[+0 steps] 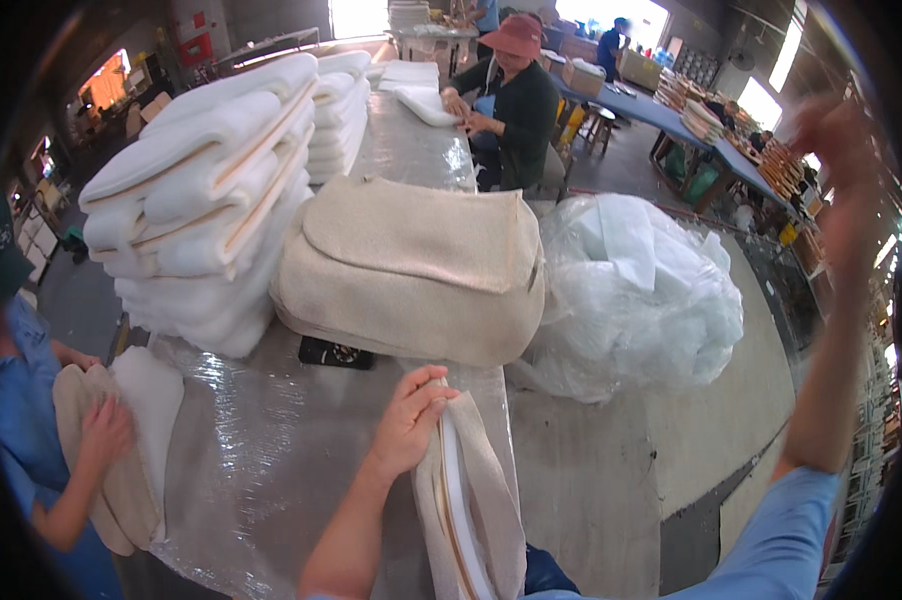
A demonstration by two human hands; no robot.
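Observation:
My left hand [407, 420] pinches the upper end of a long beige fabric cushion cover [491, 460]. Its lengthwise opening has a tan zipper edge, and white padding shows inside. The cover stands at the table's near right edge, close to my body. My right hand [841, 145] is raised high at the far right, away from the cover and smeared by motion; its fingers cannot be made out. Just beyond my left hand lies a stack of plump beige cushions [411, 265]. A flat black object [336, 352] peeks out from under the stack's front edge.
Folded white padding [206, 190] is piled high at the left of the plastic-covered table [271, 470]. A clear plastic bag of white material [641, 300] bulges at the right. One person [516, 110] works across the table; another [31, 400] handles a beige cover at left.

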